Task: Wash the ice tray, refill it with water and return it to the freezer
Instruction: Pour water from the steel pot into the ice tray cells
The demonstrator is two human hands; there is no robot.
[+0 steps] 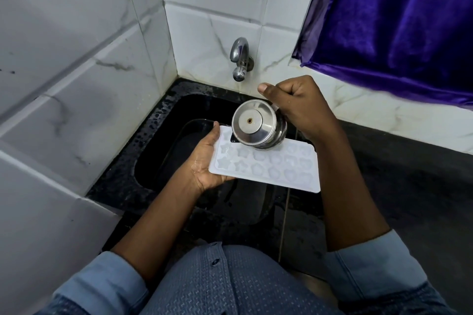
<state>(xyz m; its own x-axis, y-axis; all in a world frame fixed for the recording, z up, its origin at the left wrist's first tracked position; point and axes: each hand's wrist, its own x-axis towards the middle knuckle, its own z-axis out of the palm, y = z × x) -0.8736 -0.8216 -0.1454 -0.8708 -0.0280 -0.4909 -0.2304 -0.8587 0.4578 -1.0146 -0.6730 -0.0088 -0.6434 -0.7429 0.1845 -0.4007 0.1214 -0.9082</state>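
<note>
while it is held roughly level above the black sink (151, 133), the white ice tray (266, 166), with star and flower shaped moulds, is gripped at its left end by the left hand (204, 161). a steel cup (256, 125), tipped with its base toward the camera, hangs over the tray's far edge, clasped by the right hand (299, 107). a steel tap (239, 59) juts from the tiled wall behind the sink, and a purple curtain (396, 20) hangs to the sink's right.
</note>
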